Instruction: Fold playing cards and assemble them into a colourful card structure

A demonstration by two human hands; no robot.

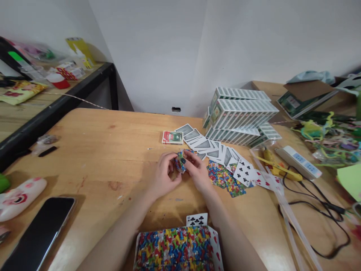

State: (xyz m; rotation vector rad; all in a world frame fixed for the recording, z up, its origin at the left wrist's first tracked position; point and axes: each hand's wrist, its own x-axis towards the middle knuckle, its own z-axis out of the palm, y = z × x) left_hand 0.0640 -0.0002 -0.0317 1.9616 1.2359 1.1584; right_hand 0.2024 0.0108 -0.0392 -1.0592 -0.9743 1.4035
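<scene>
Above the middle of the wooden table (107, 150), my left hand (166, 175) and my right hand (197, 171) pinch a small, colourful patterned piece (180, 164) between them, which looks like a curved playing card. My fingers hide parts of it. Just right of my hands, a spread of grey-backed cards (213, 146) fans across the table. Multicoloured cards (218, 175) and a face-up club card (244, 172) lie beside it. Between my forearms, a block covered with multicoloured cards (175, 246) lies near me, with a ten of clubs (196, 219) sticking out at its far edge.
A red and green card box (172, 137) lies beyond my hands. Stacked card boxes (242, 114) stand at the back right. A power strip (299, 162) and black cables (313, 195) are on the right. A phone (39, 233) and a white toy (22, 199) lie left.
</scene>
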